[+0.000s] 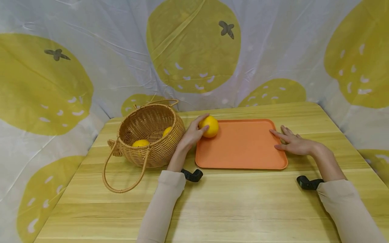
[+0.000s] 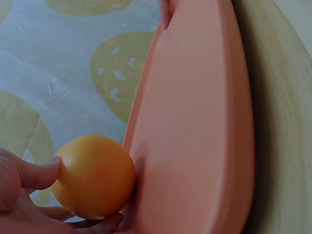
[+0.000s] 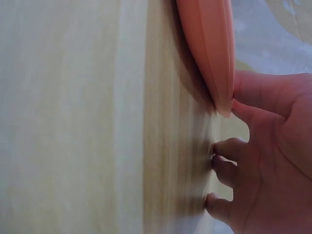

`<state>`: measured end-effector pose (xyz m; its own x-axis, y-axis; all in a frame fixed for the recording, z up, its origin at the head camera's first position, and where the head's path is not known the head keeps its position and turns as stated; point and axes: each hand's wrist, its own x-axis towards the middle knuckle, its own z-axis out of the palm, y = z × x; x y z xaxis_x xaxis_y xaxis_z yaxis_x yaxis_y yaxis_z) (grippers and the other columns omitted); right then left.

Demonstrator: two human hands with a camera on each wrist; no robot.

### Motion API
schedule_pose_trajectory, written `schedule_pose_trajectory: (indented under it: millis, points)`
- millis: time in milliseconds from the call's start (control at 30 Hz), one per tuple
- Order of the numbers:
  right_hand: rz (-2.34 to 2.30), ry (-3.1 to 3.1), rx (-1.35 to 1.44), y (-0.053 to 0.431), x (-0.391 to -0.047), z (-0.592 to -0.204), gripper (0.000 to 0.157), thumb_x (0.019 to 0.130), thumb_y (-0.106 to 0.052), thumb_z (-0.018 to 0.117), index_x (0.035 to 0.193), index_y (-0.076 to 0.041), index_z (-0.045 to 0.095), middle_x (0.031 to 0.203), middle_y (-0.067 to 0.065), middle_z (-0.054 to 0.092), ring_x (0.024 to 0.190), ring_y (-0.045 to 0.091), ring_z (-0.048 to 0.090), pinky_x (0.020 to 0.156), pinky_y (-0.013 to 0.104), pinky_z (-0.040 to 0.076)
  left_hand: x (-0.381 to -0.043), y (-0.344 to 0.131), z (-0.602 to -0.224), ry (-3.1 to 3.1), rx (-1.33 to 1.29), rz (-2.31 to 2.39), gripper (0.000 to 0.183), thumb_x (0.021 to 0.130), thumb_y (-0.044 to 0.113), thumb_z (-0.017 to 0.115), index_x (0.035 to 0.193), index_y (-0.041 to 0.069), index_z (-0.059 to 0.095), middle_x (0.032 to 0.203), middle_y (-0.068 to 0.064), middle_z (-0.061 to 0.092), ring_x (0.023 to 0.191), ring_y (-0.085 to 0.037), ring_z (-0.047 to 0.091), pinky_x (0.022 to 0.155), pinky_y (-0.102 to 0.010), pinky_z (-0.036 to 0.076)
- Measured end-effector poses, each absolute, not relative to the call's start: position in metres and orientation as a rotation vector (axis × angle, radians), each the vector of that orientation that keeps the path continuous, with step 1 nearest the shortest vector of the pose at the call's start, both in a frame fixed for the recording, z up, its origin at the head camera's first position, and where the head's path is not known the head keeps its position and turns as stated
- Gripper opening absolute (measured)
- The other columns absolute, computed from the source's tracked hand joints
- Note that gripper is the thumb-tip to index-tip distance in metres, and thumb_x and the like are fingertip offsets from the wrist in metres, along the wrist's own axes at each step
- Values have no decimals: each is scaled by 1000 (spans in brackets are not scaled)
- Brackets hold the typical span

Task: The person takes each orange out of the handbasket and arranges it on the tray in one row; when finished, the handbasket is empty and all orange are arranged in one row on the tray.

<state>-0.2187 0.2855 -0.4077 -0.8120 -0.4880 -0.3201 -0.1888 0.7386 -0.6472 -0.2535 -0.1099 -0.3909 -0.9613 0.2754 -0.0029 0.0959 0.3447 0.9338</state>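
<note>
Because the left sleeve [image 1: 165, 195] lies just beside the wicker basket [image 1: 159, 153], a sideways swing of that forearm could bump the wicker and set the yellow-orange fruits [image 1: 140, 143] inside rolling. Farther in on the desk [image 1: 240, 202], the right hand [image 1: 296, 143] is spread with its fingers mostly extended, gripping nothing; thumb and forefinger touch the right end of the coral tray [image 1: 240, 148]. Pressing or pushing there might make the tray slide or tip. The left hand [image 1: 193, 132] pinches an orange [image 1: 211, 127] between thumb and fingertips at the tray's far left corner; whether the fruit rests on the tray cannot be told. A weak pinch on smooth, rounded skin could let it slip, and this close to the rim it might roll off.

As for direction, the tray's long axis runs left to right across the desk, while the orange, nearly a ball, has no clear long axis and shows no stem end to say which way it points. Behind everything hangs a fruit-printed curtain [image 1: 192, 44].
</note>
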Motion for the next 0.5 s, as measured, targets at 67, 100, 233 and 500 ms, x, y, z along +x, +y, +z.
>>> schedule_pose_trajectory:
  millis: [67,100,233,500]
  points:
    - [-847,2461,-514,286,-219,-407,79,107,-32,55,164,1,12,163,40,-18,151,58,-21,113,79,-13,-253,-110,-391,2436,351,1690,53,106,2,52,158,10,43,167,-14,35,157,-31,28,128,-47,26]
    - [-848,2461,-514,286,-219,-407,79,107,-32,55,164,1,13,163,41,-18,151,58,-21,113,79,-13,-253,-110,-391,2437,355,1693,53,106,2,52,158,9,43,167,-14,35,158,-30,27,128,-47,26]
    - [-848,2458,-515,286,-219,-407,79,107,-32,55,164,1,13,163,40,-18,151,58,-21,114,79,-13,-252,-111,-391,2447,366,1687,53,107,2,52,158,10,44,167,-13,36,158,-29,26,129,-47,26]
    - [-842,2462,-521,287,-220,-409,79,107,-33,55,165,1,13,164,40,-18,151,58,-20,113,79,-12,-252,-111,-392,2473,350,1678,51,107,3,50,158,11,45,168,-12,34,161,-29,18,131,-47,18]
